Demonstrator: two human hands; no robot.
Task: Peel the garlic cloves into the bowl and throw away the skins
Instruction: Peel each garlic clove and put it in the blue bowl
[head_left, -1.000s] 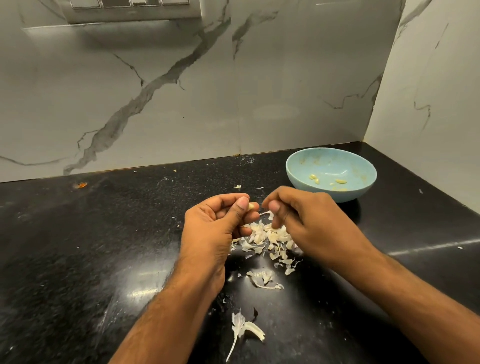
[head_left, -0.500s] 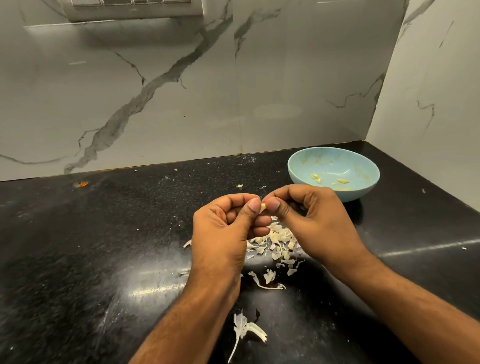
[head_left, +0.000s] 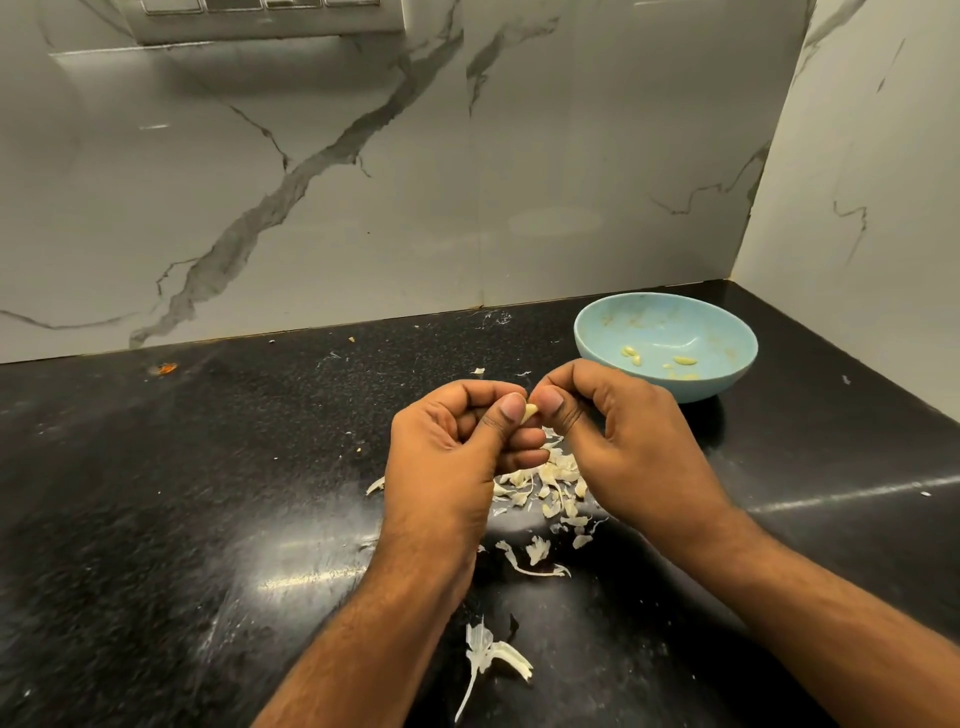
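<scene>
A torn garlic stalk (head_left: 491, 656) lies nearest on the black counter (head_left: 156, 519), then loose skins (head_left: 545, 480), above which the left hand (head_left: 452, 457) and right hand (head_left: 623, 441), fingers curled, pinch one garlic clove (head_left: 530, 412), with the blue bowl (head_left: 670, 317) holding peeled cloves (head_left: 655, 361) beyond.

Both hands meet over a black counter (head_left: 156, 519), the left hand (head_left: 452, 457) and right hand (head_left: 628, 441) pinching one small garlic clove (head_left: 530, 412) between their thumbs and curled fingers. Right underneath sits a messy pile of skins (head_left: 550, 483), with a bigger papery scrap (head_left: 491, 654) closer to the person. A light blue bowl (head_left: 727, 332) with a few peeled cloves (head_left: 631, 355) in it stands just behind the right hand, in the corner of the marble wall (head_left: 363, 182).
</scene>
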